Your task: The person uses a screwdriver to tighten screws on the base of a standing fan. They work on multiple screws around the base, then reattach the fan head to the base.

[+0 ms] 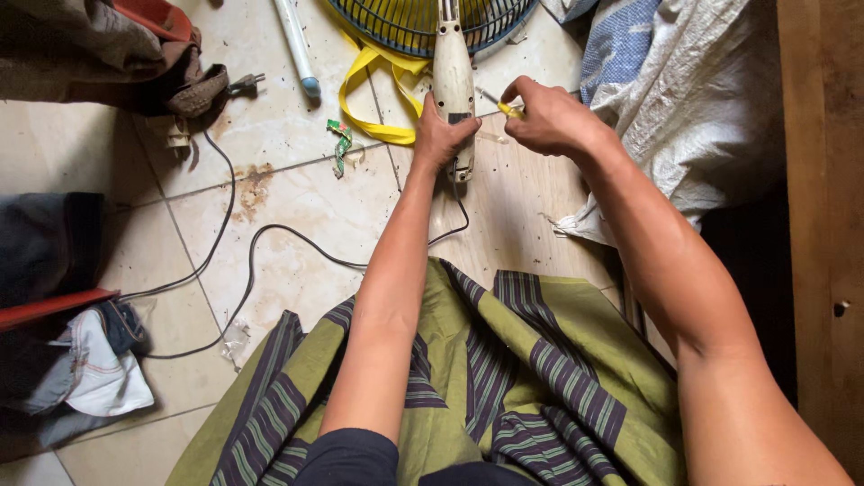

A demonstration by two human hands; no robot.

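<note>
A cream fan stem point(453, 72) lies on the tiled floor, leading up to a dark blue wire fan guard point(405, 22) at the top edge. My left hand point(439, 135) grips the lower end of the stem. My right hand point(549, 117) holds a small yellow-handled screwdriver point(504, 106) just right of the stem, tip pointing toward it. A black power cord point(270, 238) runs from the stem's base across the floor to the left.
A yellow strap point(373, 99) lies under the fan. A white tube point(295, 40) and a green scrap point(340, 144) lie on the tiles. Piled clothes point(81, 360) sit left, a white sack point(693, 108) right, a wooden panel point(823, 225) far right. Striped green cloth point(504, 378) covers my lap.
</note>
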